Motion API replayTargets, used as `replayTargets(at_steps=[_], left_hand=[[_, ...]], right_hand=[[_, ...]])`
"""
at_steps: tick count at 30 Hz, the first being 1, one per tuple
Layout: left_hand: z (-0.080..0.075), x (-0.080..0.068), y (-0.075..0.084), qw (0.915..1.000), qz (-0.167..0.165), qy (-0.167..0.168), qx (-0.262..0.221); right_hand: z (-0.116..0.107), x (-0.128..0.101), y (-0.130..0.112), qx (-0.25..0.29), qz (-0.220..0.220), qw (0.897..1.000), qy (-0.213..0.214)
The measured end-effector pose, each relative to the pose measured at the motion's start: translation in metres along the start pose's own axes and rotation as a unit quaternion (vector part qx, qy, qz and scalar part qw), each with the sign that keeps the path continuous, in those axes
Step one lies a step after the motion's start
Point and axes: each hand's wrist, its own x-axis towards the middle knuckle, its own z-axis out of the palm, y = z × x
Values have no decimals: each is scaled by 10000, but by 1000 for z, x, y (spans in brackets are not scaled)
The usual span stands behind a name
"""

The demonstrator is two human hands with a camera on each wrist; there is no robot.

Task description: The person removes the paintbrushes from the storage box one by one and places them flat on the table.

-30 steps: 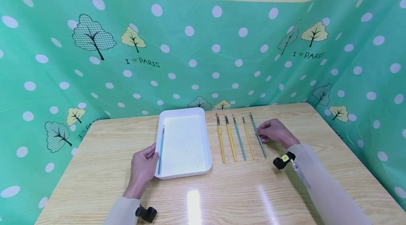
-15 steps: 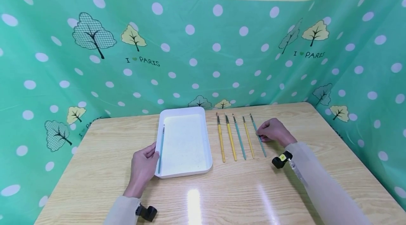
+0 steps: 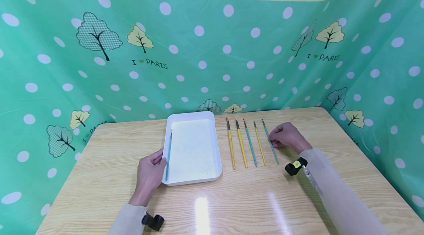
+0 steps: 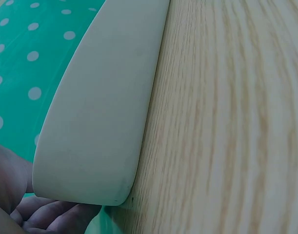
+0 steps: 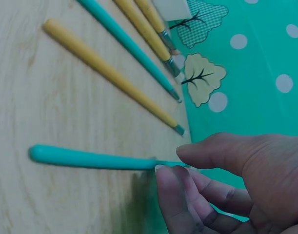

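Note:
My left hand (image 3: pixel 149 177) grips the left side of a white tray (image 3: pixel 216 154), thumb at the rim. Inside that tray, along its left wall, lies a teal paintbrush (image 3: pixel 169 154). To the right of the tray several paintbrushes lie in a row. The rightmost, another teal paintbrush (image 5: pixel 90 158), rests on the table with my right hand (image 3: pixel 287 138) pinching it at about mid-length. In the right wrist view the thumb and fingertips stand on either side of its far part. The left wrist view shows fingers (image 4: pixel 66 217) at the tray's outer wall.
Left of the pinched brush lie a thin yellow paintbrush (image 3: pixel 260 143), a teal paintbrush (image 3: pixel 250 143), a yellow paintbrush (image 3: pixel 241 145) and a thicker yellow paintbrush (image 3: pixel 230 146). The wooden table (image 3: pixel 232 205) ends at a green dotted curtain (image 3: pixel 185 73).

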Motion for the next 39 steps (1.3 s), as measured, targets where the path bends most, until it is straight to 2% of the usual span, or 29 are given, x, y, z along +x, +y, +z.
replayTargets(at_steps=[5,18,29,39], left_hand=[[0,0,-1,10000,-4,-21,-2],[-1,-1,0,10000,-5,-16,-20],[0,0,-1,10000,-45,-16,-66],[0,1,-1,10000,-67,-39,-40]], right_hand=[[-4,-4,-5,-102,-139,9999,13],[1,-12,-31,859,-302,9952,-372],[20,-10,-48,1383,-414,9876,-617],[45,-11,-73,1425,-596,9848,-798]])
